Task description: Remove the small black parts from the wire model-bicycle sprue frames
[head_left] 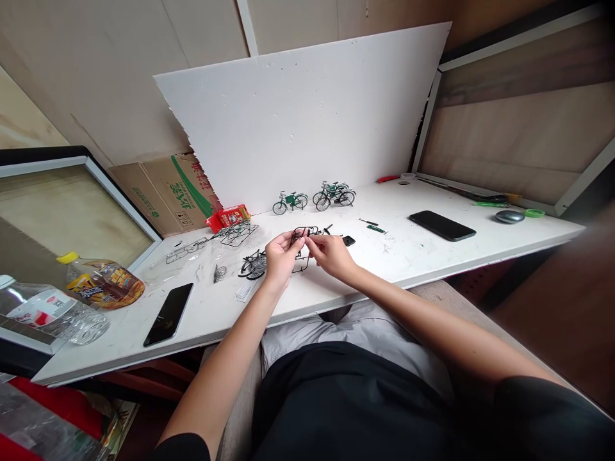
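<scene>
Black short-sleeved T-shirt (pixel 346 403), worn: nearest my cam, lower centre; light-grey trousers (pixel 307 336) just beyond.

Item, in hand: black thin-barred plastic parts frame (pixel 302 229), held at front of white tabletop (pixel 394 256). L hand (pixel 281 256): fingertips pinched narrow on it. R hand (pixel 332 256): thumb & finger closed on same pc., tips just beside the L ones; exact contact pt. too small for me to tell.

Handling (my est.): v. light, stiff-ish, springy along thin bars, prob. brittle if twisted; smooth, so may slip. I'd take hold at outer bars, light pressure, other hand bracing close by.

Adjacent: black wire-spoked model bicycle parts (pixel 254 265), just L of L hand, could snag a wrist; white printed paper slip (pixel 244 291), cam-side of them; small black flat pc. (pixel 348 241), just past R hand; dark-green strip (pixel 376 228), further R.

Rear, upright: green-and-black model bicycle (pixel 290 202); overlapping pair of model bicycles (pixel 335 195); tall white board (pixel 302 121).

L side: tangled black wire-thin frames (pixel 237 232); red printed packet (pixel 228 218); black-screened phone (pixel 169 314); yellow-capped bottle (pixel 103 282); clear plastic bottle (pixel 52 310).

R side: dark flat phone (pixel 442 225); grey oval mouse (pixel 510 217); green ring (pixel 534 213).

In the way: fingers, hiding parts frame's middle.
</scene>
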`<action>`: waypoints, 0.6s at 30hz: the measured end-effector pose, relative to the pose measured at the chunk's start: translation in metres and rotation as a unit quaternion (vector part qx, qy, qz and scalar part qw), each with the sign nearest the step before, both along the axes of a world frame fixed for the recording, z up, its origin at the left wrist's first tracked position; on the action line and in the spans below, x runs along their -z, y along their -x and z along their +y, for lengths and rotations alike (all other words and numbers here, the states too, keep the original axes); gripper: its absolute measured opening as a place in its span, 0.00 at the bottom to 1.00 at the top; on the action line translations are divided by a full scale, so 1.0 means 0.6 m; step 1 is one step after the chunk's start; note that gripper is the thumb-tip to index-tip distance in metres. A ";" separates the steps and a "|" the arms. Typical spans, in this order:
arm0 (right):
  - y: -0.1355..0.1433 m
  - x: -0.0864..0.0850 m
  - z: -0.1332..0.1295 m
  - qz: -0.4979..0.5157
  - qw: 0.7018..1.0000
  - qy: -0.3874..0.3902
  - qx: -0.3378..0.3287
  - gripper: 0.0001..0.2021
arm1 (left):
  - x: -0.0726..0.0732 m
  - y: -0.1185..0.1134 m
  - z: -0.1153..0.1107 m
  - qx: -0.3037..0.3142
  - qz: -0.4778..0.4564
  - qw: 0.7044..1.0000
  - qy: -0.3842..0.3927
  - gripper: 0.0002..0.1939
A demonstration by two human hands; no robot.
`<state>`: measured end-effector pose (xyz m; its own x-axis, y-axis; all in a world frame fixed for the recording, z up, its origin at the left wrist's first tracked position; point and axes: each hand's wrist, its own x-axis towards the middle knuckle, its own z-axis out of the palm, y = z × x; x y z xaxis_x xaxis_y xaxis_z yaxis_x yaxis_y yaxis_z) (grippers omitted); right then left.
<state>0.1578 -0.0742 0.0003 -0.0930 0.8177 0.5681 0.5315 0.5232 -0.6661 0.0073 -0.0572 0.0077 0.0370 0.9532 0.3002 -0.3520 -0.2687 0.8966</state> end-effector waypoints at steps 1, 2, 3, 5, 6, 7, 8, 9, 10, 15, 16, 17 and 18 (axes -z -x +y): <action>0.000 0.002 0.002 -0.002 1.000 0.005 -0.006 0.24 | 0.000 0.000 -0.001 -0.001 0.006 1.000 -0.007 0.19; -0.001 0.004 0.004 -0.001 1.000 0.009 -0.011 0.23 | 0.001 -0.001 -0.002 -0.002 0.012 1.000 -0.011 0.19; -0.002 0.006 0.006 0.002 1.000 0.013 -0.014 0.23 | 0.001 -0.001 -0.003 -0.002 0.019 1.000 -0.013 0.19; -0.004 0.009 0.009 0.014 1.000 0.020 -0.018 0.23 | 0.001 0.000 -0.003 0.000 0.030 0.999 -0.015 0.18; -0.005 0.010 0.010 0.020 0.999 0.023 -0.022 0.23 | 0.002 0.000 -0.002 0.001 0.032 0.999 -0.016 0.18; -0.006 0.011 0.010 0.025 0.999 0.026 -0.025 0.23 | 0.003 0.000 -0.001 0.002 0.033 0.999 -0.017 0.18; -0.006 0.011 0.010 0.029 0.999 0.028 -0.028 0.23 | 0.005 0.001 0.001 0.002 0.034 0.999 -0.017 0.18; -0.006 0.011 0.010 0.030 0.999 0.031 -0.030 0.23 | 0.006 0.001 0.003 -0.001 0.034 0.999 -0.018 0.17; -0.005 0.010 0.009 0.030 0.999 0.033 -0.032 0.23 | 0.008 0.000 0.005 -0.005 0.035 0.999 -0.018 0.17; 0.000 0.005 0.003 0.021 0.999 0.029 -0.023 0.24 | 0.013 -0.002 0.010 -0.027 0.053 0.998 -0.025 0.16; 0.001 0.004 0.002 0.019 0.999 0.025 -0.017 0.24 | 0.013 -0.003 0.009 -0.027 0.055 0.998 -0.029 0.15; 0.001 0.003 0.001 0.017 1.000 0.021 -0.010 0.24 | 0.012 -0.003 0.009 -0.025 0.054 0.998 -0.035 0.15; 0.001 0.003 0.001 0.017 1.000 0.018 -0.004 0.24 | 0.012 -0.004 0.008 -0.021 0.053 0.998 -0.039 0.15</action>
